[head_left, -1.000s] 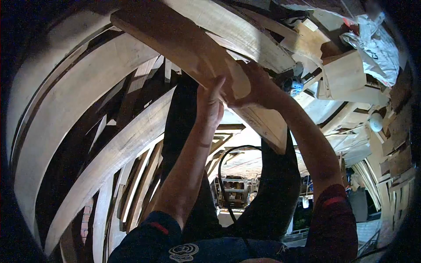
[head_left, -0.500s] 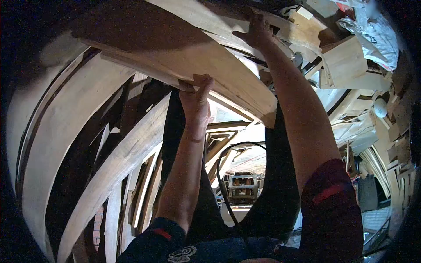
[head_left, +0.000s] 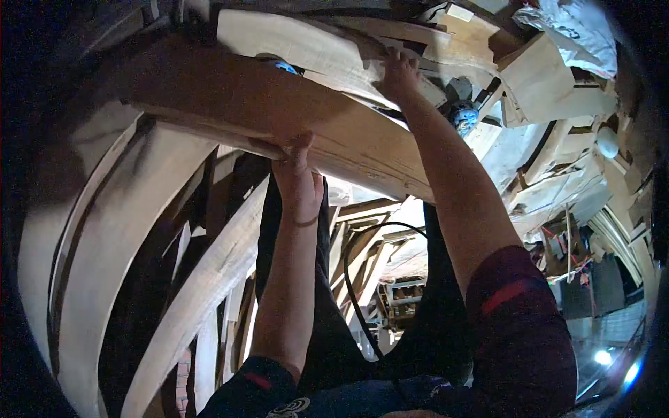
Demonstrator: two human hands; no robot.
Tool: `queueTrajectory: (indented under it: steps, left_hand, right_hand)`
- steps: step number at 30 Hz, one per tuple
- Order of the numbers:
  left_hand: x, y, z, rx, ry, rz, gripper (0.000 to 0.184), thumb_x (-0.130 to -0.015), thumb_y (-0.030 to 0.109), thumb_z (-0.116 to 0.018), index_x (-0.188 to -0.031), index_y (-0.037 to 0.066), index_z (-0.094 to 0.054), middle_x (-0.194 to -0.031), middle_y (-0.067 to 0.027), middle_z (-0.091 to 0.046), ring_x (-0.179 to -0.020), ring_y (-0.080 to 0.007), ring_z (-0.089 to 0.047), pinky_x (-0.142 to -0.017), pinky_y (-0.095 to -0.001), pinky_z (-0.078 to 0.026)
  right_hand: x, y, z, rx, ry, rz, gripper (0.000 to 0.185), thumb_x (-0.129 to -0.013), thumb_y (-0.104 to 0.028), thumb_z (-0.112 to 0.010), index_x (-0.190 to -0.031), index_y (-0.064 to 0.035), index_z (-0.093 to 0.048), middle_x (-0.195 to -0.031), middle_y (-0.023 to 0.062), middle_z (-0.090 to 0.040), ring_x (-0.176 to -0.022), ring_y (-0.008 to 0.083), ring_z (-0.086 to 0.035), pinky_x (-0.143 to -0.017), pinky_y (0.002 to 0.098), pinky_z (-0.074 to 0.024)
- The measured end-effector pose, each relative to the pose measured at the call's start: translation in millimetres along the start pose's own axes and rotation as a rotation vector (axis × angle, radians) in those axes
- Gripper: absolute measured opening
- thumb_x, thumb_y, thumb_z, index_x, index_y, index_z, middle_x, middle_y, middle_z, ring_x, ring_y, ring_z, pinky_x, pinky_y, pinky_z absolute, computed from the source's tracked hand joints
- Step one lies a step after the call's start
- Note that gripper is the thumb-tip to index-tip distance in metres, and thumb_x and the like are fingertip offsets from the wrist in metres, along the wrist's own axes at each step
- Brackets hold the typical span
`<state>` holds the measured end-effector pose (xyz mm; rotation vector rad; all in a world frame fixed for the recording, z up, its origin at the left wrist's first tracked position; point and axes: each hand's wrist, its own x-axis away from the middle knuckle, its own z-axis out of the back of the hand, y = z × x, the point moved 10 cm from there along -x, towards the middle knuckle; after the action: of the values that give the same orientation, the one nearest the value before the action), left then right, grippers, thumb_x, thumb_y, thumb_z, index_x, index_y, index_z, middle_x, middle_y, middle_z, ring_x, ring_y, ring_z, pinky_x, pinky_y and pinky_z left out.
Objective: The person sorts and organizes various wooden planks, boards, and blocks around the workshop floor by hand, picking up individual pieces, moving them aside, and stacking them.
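Observation:
My left hand (head_left: 298, 167) grips the near edge of a broad wooden board (head_left: 334, 132), its thumb lying over the top face. The board slopes across in front of my legs, with its left part in shadow. Farther off, my right hand (head_left: 402, 75) is at the right end of a pale curved wooden piece (head_left: 300, 43), fingers bent over the wood and thumb hidden. A blue-and-dark tool (head_left: 463, 115) lies just right of my right forearm. Another bit of blue (head_left: 284, 67) shows between the board and the curved piece.
Large curved wooden pieces (head_left: 202, 292) stand at the left. A black cable (head_left: 348, 279) loops between my legs. Wood offcuts (head_left: 540, 83) and a white plastic bag (head_left: 575, 35) lie at the upper right. A pale rounded object (head_left: 607, 142) sits at the right.
The view has shifted, and the curved piece now shows more fully beyond the board. The right hand's fingers, spread before, are now closer together and bent. My left hand keeps its grip.

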<state>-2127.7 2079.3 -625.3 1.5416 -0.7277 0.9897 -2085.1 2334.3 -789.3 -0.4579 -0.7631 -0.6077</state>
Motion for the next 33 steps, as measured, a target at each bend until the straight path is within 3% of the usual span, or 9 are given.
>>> queueTrajectory:
  steps: [4, 8, 16, 22, 24, 26, 28, 31, 33]
  left_hand:
    - [-2.3, 14.2, -13.0, 0.102, -0.092, 0.064, 0.055, -0.08, 0.012, -0.072, -0.129, 0.005, -0.047, -0.121, -0.0064, -0.054, -0.111, -0.0208, -0.054, -0.098, -0.0335, -0.045]
    - [-13.5, 29.4, -8.9, 0.095, -0.1, -0.01, 0.05, -0.082, 0.012, -0.07, -0.127, 0.006, -0.049, -0.123, -0.0082, -0.055, -0.113, -0.0218, -0.055, -0.097, -0.0362, -0.048]
    - [-18.7, 36.5, 12.4, -0.053, -0.112, -0.045, 0.057, -0.078, 0.009, -0.073, -0.13, 0.009, -0.048, -0.123, -0.0071, -0.055, -0.114, -0.0237, -0.054, -0.098, -0.0377, -0.048]
    - [-4.5, 51.8, 4.8, -0.855, -0.222, -0.51, 0.063, -0.077, 0.011, -0.074, -0.133, 0.008, -0.045, -0.124, -0.0079, -0.055, -0.115, -0.0243, -0.053, -0.1, -0.0381, -0.046]
    - [-10.6, 25.1, 23.3, -0.119, 0.032, -0.124, 0.062, -0.079, 0.013, -0.073, -0.133, 0.007, -0.044, -0.123, -0.0089, -0.054, -0.114, -0.0251, -0.053, -0.099, -0.039, -0.045]
    - [1.1, 28.6, 23.0, -0.623, -0.149, -0.334, 0.06, -0.08, 0.013, -0.072, -0.132, 0.007, -0.044, -0.123, -0.0093, -0.053, -0.115, -0.0257, -0.052, -0.098, -0.0399, -0.045]
    - [-11.1, -2.2, 25.9, -0.296, 0.048, 0.054, 0.051, -0.084, 0.015, -0.066, -0.129, 0.006, -0.045, -0.124, -0.0098, -0.051, -0.114, -0.0262, -0.051, -0.099, -0.0403, -0.044]
    - [2.0, -15.2, 14.3, -0.379, 0.065, 0.021, 0.048, -0.085, 0.018, -0.066, -0.126, 0.006, -0.046, -0.124, -0.0084, -0.049, -0.112, -0.0248, -0.052, -0.1, -0.0372, -0.042]
    - [23.6, -7.3, -27.9, -0.892, -0.277, -0.364, 0.046, -0.082, 0.019, -0.069, -0.121, 0.007, -0.048, -0.12, -0.0079, -0.051, -0.11, -0.0225, -0.053, -0.099, -0.0359, -0.042]
  right_hand:
    - [10.9, 20.5, -9.2, -0.001, -0.039, -0.113, 0.1, -0.067, -0.04, -0.083, -0.145, -0.0138, -0.027, -0.144, 0.0172, -0.037, -0.13, 0.0453, -0.034, -0.099, 0.0656, -0.0345]
    - [0.0, 33.5, -20.6, -0.023, -0.168, -0.098, 0.084, -0.066, -0.045, -0.082, -0.135, -0.0124, -0.046, -0.135, 0.0176, -0.046, -0.132, 0.043, -0.033, -0.101, 0.0637, -0.0339]
    - [26.8, 6.8, -7.1, -0.161, 0.029, 0.058, 0.047, -0.084, -0.023, -0.062, -0.125, -0.0053, -0.049, -0.104, 0.0237, -0.064, -0.091, 0.04, -0.065, -0.078, 0.049, -0.0533]
    - [30.3, -9.0, 1.3, 0.02, 0.039, 0.244, 0.035, -0.09, -0.02, -0.052, -0.123, -0.009, -0.049, -0.092, 0.0202, -0.067, -0.079, 0.0388, -0.067, -0.069, 0.0481, -0.0537]
    - [47.6, -5.8, 9.7, -0.096, 0.105, 0.271, 0.027, -0.092, -0.025, -0.052, -0.113, -0.0084, -0.05, -0.089, 0.0196, -0.067, -0.079, 0.0401, -0.067, -0.068, 0.0492, -0.0532]
    - [77.1, 3.9, 13.0, -0.148, 0.033, 0.227, 0.024, -0.092, -0.03, -0.054, -0.104, -0.0089, -0.05, -0.088, 0.0205, -0.066, -0.08, 0.0428, -0.065, -0.069, 0.0504, -0.0521]
    - [118.5, 33.5, 20.3, -0.287, -0.072, 0.071, 0.025, -0.09, -0.031, -0.056, -0.103, -0.0104, -0.052, -0.089, 0.0198, -0.066, -0.081, 0.0436, -0.064, -0.069, 0.0505, -0.0516]
    - [205.3, 101.9, 38.1, -0.429, 0.06, -0.045, 0.027, -0.083, -0.028, -0.067, -0.099, -0.0099, -0.055, -0.089, 0.0173, -0.066, -0.08, 0.0405, -0.064, -0.067, 0.0472, -0.0514]
    - [280.7, 165.0, 22.5, -0.723, 0.225, -0.163, 0.03, -0.079, -0.02, -0.073, -0.101, -0.0077, -0.057, -0.084, 0.0149, -0.066, -0.077, 0.0332, -0.066, -0.067, 0.0418, -0.0514]
